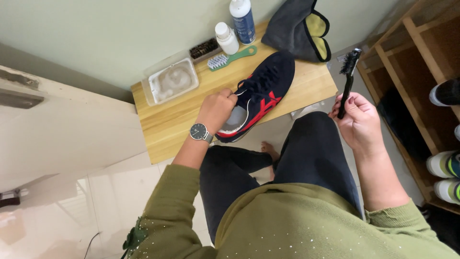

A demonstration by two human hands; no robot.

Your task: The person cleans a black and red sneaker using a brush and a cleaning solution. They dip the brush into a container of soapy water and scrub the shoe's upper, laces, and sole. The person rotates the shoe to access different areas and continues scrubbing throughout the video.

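Left hand (216, 109) grips the navy-red sneaker (258, 96) at its collar, the toe pointing away from the grip. Right hand (358, 119) is closed around a black brush (347, 79), bristles above the fist, well apart from the shoe.

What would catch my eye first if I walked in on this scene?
The navy sneaker with red stripes lying on the small wooden table, gripped at its opening by the left hand. Next, the right hand raised beside the table, holding a thin black brush upright.
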